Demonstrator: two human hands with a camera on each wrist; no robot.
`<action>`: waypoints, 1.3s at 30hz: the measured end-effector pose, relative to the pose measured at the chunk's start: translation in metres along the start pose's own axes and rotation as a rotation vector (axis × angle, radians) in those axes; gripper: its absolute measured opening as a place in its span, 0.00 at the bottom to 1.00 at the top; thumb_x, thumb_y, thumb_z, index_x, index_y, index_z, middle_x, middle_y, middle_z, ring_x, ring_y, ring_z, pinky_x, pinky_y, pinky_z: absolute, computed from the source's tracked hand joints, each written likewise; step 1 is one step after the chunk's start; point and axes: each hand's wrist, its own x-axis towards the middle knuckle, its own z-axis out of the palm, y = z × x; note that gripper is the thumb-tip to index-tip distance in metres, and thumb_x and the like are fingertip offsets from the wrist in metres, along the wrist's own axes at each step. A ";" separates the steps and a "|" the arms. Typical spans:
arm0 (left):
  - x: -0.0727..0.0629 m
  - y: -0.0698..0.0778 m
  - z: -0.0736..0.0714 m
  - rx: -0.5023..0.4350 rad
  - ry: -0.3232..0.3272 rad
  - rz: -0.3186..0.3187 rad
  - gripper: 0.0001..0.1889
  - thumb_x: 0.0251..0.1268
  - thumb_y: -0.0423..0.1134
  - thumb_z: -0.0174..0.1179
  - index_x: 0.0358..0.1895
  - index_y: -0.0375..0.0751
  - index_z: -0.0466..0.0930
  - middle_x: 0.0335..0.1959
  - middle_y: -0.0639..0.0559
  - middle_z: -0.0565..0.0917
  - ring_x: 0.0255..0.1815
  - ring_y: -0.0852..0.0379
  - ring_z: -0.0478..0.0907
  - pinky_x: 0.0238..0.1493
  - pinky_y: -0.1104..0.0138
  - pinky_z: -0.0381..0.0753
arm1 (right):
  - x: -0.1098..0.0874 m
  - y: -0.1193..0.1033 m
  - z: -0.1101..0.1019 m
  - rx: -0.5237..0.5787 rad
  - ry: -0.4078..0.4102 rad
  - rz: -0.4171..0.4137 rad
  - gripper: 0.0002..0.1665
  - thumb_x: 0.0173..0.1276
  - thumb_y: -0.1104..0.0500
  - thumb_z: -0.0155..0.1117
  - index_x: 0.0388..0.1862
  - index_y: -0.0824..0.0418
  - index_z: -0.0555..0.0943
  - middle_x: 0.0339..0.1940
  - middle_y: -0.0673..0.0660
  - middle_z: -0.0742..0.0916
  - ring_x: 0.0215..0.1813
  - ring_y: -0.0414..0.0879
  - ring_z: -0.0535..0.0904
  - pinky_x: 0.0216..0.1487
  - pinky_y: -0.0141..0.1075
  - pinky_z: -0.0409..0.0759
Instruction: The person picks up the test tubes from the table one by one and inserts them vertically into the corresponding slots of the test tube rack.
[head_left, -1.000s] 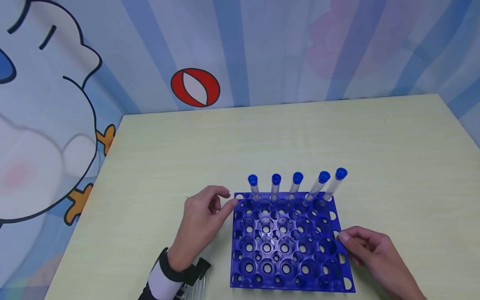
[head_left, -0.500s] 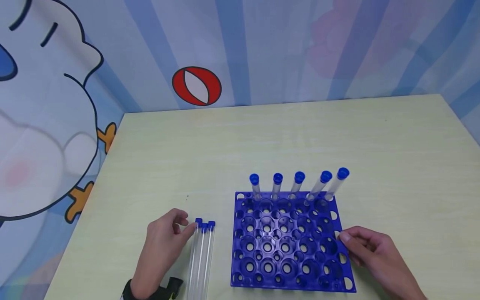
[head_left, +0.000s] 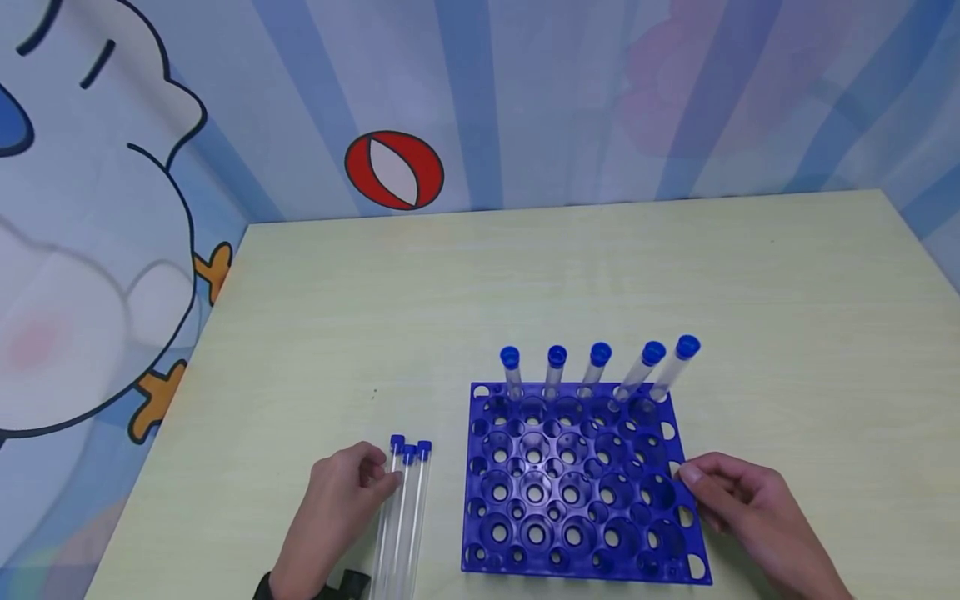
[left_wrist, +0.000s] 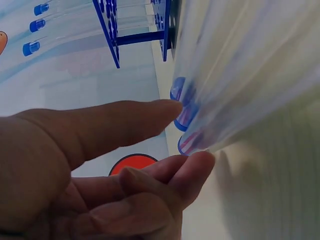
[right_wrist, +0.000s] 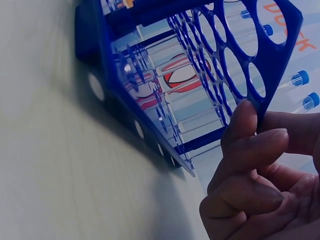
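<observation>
At the near edge of the head view, a black band (head_left: 351,585) is circling the wrist of the person's left hand (head_left: 341,492). That hand is hovering at the leftmost of three long, clear tubes with blue caps (head_left: 406,508), its thumb and forefinger standing apart about the capped end; whether the skin is touching the tube, I cannot tell. The three tubes are lying side by side, just left of the rack, their caps pointing away from the person and their near ends running out of view. Across from them, the right hand (head_left: 738,500) is pinching the right edge of a dark-blue, two-tiered rack full of round holes (head_left: 552,490), thumb above the top plate and fingertips beneath. The rack is sitting on the pale, wood-grained tabletop (head_left: 480,283). Along its far side, five clear, blue-capped tubes (head_left: 599,357) are standing in a row, the rightmost two slanting to the right in the head view. Beyond the table, a blue-striped backdrop (head_left: 555,100) is rising, showing a red-and-white ball (head_left: 394,169) and, at left, a large white cartoon figure with orange feet (head_left: 82,283).
</observation>
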 end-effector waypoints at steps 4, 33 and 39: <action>0.000 -0.001 0.001 -0.002 0.002 -0.003 0.09 0.50 0.36 0.66 0.34 0.35 0.80 0.22 0.55 0.77 0.24 0.61 0.70 0.26 0.70 0.71 | 0.000 0.000 0.000 -0.003 0.002 -0.008 0.23 0.69 0.47 0.51 0.44 0.66 0.77 0.22 0.51 0.76 0.25 0.47 0.72 0.25 0.36 0.69; 0.003 -0.005 0.005 -0.019 0.001 0.027 0.05 0.51 0.35 0.65 0.28 0.38 0.81 0.20 0.55 0.77 0.23 0.61 0.70 0.26 0.70 0.70 | 0.000 -0.001 0.000 -0.006 0.022 0.032 0.24 0.68 0.45 0.53 0.45 0.66 0.77 0.24 0.52 0.78 0.26 0.46 0.72 0.24 0.36 0.70; 0.006 -0.002 0.007 0.031 -0.030 -0.014 0.05 0.49 0.35 0.66 0.27 0.38 0.81 0.18 0.54 0.75 0.22 0.59 0.69 0.26 0.68 0.69 | -0.001 -0.002 0.000 -0.013 0.026 0.033 0.25 0.67 0.45 0.53 0.45 0.66 0.77 0.25 0.52 0.78 0.26 0.46 0.72 0.24 0.36 0.71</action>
